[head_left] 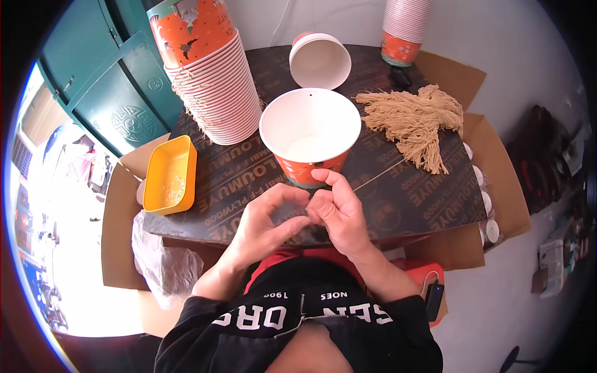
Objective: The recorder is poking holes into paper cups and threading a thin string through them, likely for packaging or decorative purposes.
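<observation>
My left hand [267,221] and my right hand [341,214] meet at the fingertips close to the table's near edge. A thin strand of beige twine [380,175] runs from the twine bundle [413,121] to my right hand, whose thumb and fingers are pinched together on it. My left thumb and index finger curve round and close against the right fingertips; whatever they pinch is too small to make out. Just beyond stands an orange paper bucket [305,165], upright, its white inside facing up and a small hole near the far rim.
A tall stack of buckets [214,87] stands at the left, twine loops hanging off it. Behind lies a tipped bucket [320,62]; another stack [407,31] is back right. A yellow tray [169,174] holds small clear bits. Cardboard boxes [497,168] flank the dark table [249,180].
</observation>
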Motion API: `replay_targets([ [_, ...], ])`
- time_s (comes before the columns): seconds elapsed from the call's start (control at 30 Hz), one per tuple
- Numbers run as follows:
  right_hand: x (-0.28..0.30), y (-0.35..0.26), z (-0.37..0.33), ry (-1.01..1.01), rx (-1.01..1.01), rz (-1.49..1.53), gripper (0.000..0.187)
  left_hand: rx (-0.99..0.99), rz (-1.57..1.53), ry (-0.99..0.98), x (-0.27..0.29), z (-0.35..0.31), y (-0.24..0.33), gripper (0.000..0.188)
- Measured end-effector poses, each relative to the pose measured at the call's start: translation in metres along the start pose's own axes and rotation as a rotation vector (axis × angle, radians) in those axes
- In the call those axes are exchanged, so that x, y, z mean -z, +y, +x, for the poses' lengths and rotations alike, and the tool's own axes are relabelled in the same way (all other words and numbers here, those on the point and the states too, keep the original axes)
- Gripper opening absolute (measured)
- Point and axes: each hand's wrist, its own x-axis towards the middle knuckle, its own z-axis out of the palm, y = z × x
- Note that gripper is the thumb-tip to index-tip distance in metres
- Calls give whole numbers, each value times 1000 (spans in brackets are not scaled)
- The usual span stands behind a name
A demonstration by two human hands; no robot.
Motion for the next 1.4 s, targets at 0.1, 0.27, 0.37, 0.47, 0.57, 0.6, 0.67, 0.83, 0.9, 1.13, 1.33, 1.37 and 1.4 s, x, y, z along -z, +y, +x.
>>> replay_targets([
  [0.1,-3,1,0,-11,-13,54,42,-59,-23,53,-5,2,-4,20],
  [0.27,-8,-1,-3,25,-55,-27,36,-189,70,132,-5,1,-23,11],
  [0.37,-9,0,-8,80,51,-387,14,-282,174,210,-6,0,-25,10],
  [0.47,-9,-1,-12,100,150,-539,7,-294,214,244,-6,-1,-20,10],
  [0.57,-12,-3,-16,140,167,-513,3,-290,219,200,-5,0,-14,12],
  [0.6,-13,-3,-17,142,169,-513,3,-315,240,170,-4,2,-13,14],
  [0.67,-14,-5,-19,188,145,-458,2,-383,298,200,4,9,-8,17],
  [0.83,-6,-14,-17,257,195,-415,5,-545,815,342,24,48,13,23],
  [0.9,-6,-17,-15,276,261,-470,7,-537,903,250,35,56,9,21],
  [1.13,1,-20,-17,363,308,-515,10,-537,911,75,25,45,20,18],
  [1.33,5,-23,-15,400,330,-558,10,-534,750,50,23,42,31,19],
  [1.37,6,-21,-13,401,339,-553,10,-528,744,68,24,43,32,19],
  [1.4,7,-19,-11,400,348,-546,10,-522,740,89,26,44,33,20],
])
